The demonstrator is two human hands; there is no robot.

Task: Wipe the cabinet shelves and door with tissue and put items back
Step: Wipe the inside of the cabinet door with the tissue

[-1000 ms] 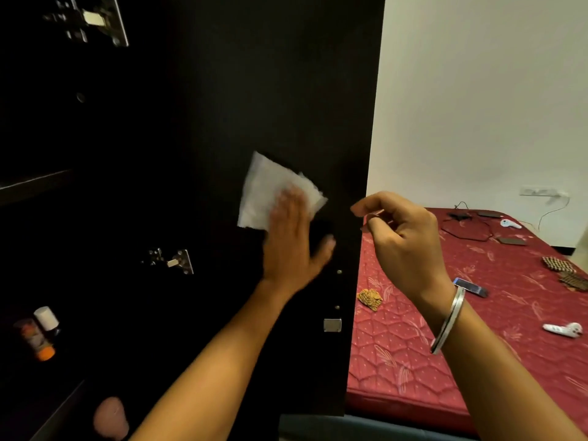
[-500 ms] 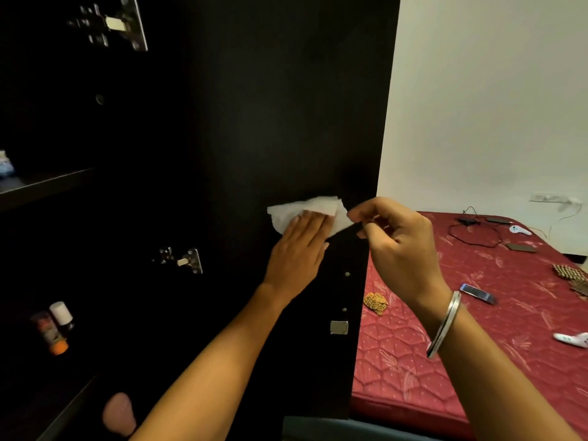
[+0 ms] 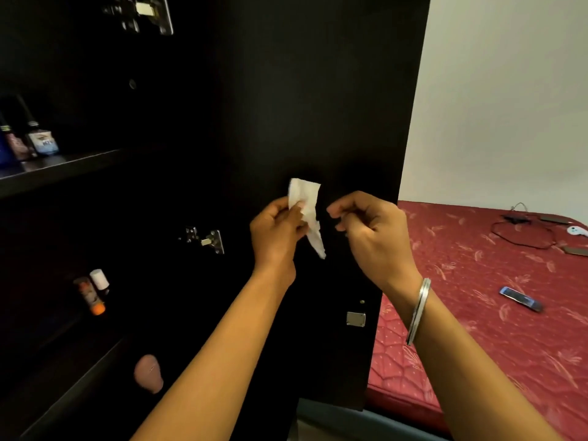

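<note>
The dark cabinet door (image 3: 311, 90) stands open in front of me. My left hand (image 3: 276, 230) pinches a crumpled white tissue (image 3: 307, 211), held just off the door's inner face. My right hand (image 3: 369, 230) hovers a little to the right of the tissue with its fingers curled and nothing between them; a metal bangle sits on that wrist. On the upper shelf (image 3: 57, 173) at the left stand small bottles (image 3: 41, 141). Lower down are an orange-capped tube (image 3: 90, 296) and a white-capped container (image 3: 100, 280).
A red mattress (image 3: 477, 313) lies to the right of the door, with a phone (image 3: 520, 299), cables (image 3: 521, 230) and small items on it. Metal hinges (image 3: 206, 240) are fixed to the door's inner side. A pink object (image 3: 148, 374) sits low in the cabinet.
My left hand went from pressing the flat tissue on the door to pinching it bunched up off the surface. My right hand let go of the tissue's corner. The view shifted left.
</note>
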